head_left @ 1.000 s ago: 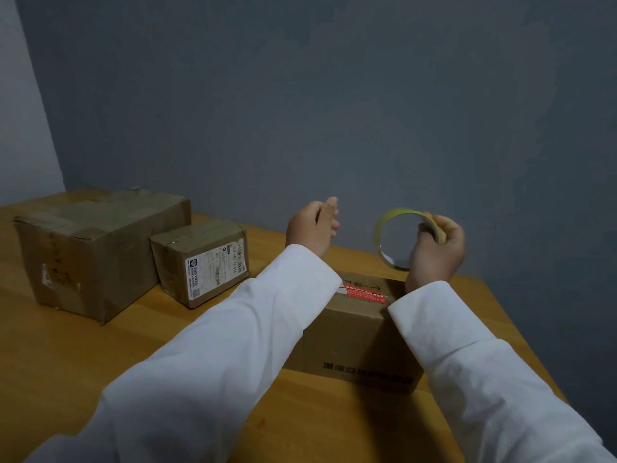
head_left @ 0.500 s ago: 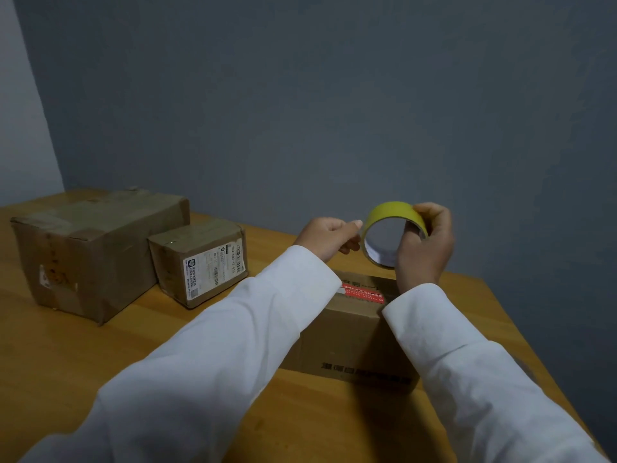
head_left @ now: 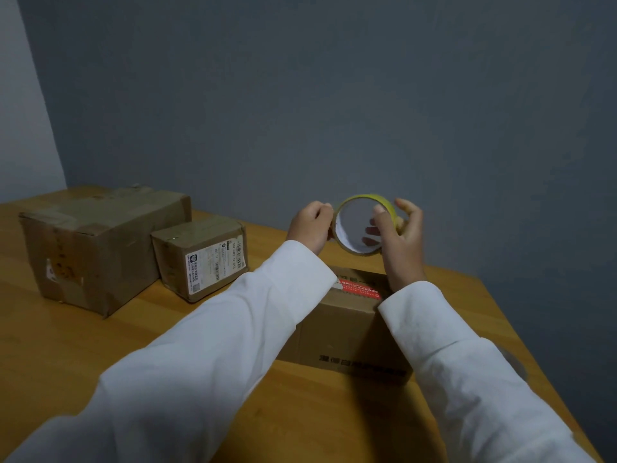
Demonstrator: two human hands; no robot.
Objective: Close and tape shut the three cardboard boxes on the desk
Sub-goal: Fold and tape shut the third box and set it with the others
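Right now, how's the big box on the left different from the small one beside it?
The big box is far larger and taller than the small box. The small box bears a white printed shipping label on its near side; the big box shows only scuffed label remnants and old tape. Both are brown cardboard, closed, and sit against each other on the desk.

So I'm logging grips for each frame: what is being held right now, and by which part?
The yellow tape roll: right hand grips its right rim, left hand pinches its left edge.
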